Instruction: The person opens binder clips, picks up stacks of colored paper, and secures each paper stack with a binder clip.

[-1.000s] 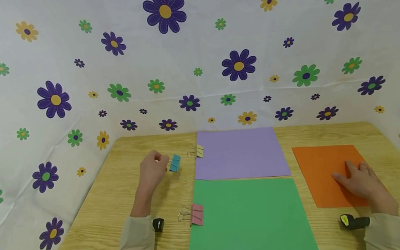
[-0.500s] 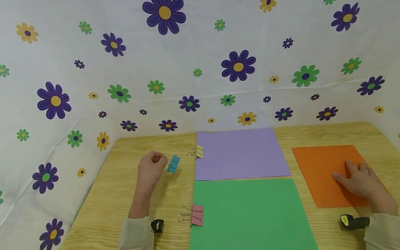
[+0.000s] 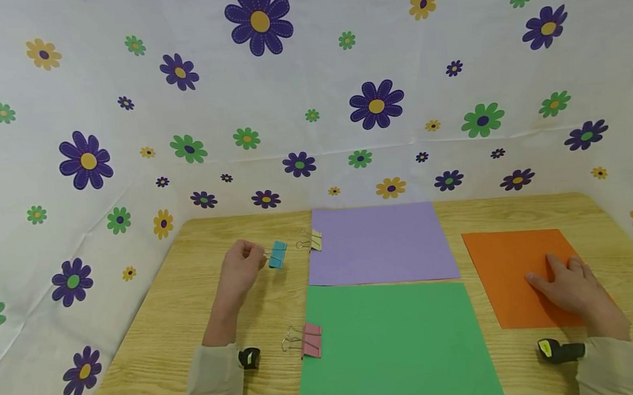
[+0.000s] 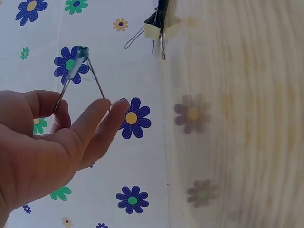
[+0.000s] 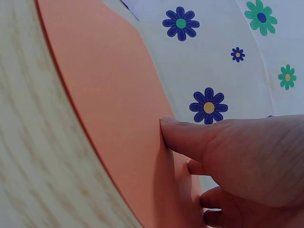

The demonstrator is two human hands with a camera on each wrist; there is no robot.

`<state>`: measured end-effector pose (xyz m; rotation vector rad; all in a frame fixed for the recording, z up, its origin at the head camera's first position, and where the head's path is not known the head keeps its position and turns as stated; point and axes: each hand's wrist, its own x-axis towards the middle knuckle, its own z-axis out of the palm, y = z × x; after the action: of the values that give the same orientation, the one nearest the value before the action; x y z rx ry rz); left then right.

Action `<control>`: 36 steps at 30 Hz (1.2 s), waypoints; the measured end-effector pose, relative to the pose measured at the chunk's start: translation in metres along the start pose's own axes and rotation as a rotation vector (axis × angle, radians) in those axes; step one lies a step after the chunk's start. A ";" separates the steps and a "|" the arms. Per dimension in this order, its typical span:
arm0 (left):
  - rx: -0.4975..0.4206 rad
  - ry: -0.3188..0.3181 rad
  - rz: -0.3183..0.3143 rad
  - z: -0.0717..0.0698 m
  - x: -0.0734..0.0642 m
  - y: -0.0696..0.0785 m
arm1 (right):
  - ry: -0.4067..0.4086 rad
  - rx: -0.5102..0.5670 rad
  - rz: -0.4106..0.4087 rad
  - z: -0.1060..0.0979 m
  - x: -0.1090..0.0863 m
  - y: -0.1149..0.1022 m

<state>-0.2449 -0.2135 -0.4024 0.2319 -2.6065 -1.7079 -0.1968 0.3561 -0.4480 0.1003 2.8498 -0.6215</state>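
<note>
My left hand (image 3: 239,267) is above the wooden table, left of the papers. It holds a blue binder clip (image 3: 278,255) by its wire handles. In the left wrist view the handles spread apart from the clip body (image 4: 78,61), thumb on one and fingertips on the other. Nothing is between the clip's lips. With fingers spread, my right hand (image 3: 575,287) rests on an orange sheet of paper (image 3: 508,270); the right wrist view shows the thumb tip (image 5: 168,126) against the paper (image 5: 109,95).
A purple sheet (image 3: 379,242) has a yellow binder clip (image 3: 316,240) on its left edge. In front lies a green sheet (image 3: 393,344), with a pink binder clip (image 3: 312,340) at its left edge. Flowered white cloth (image 3: 331,88) stands behind the table and at both sides.
The blue clip first tilted and dipped slightly, then came back more upright, as my left hand shifted a little. My right hand and the papers stay still.
</note>
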 end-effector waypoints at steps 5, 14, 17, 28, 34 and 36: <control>-0.133 -0.048 -0.052 0.002 -0.001 0.002 | 0.000 0.005 0.005 0.000 -0.001 0.000; -0.205 -0.105 -0.078 0.003 -0.002 0.003 | 0.000 0.023 0.023 0.001 -0.001 0.002; -0.268 -0.146 -0.096 0.002 0.000 0.002 | -0.001 0.033 0.028 0.002 0.000 0.004; -0.667 -0.237 -0.192 -0.004 0.003 0.002 | 0.013 0.004 0.013 0.001 0.000 0.001; -0.881 -0.279 -0.222 -0.008 0.003 0.003 | 0.010 0.024 0.020 0.000 -0.002 -0.001; -0.928 -0.305 -0.226 -0.009 0.003 0.002 | 0.003 0.040 0.020 -0.001 -0.002 -0.001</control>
<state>-0.2469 -0.2214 -0.3970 0.2484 -1.6658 -2.9808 -0.1948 0.3554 -0.4467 0.1358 2.8360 -0.6750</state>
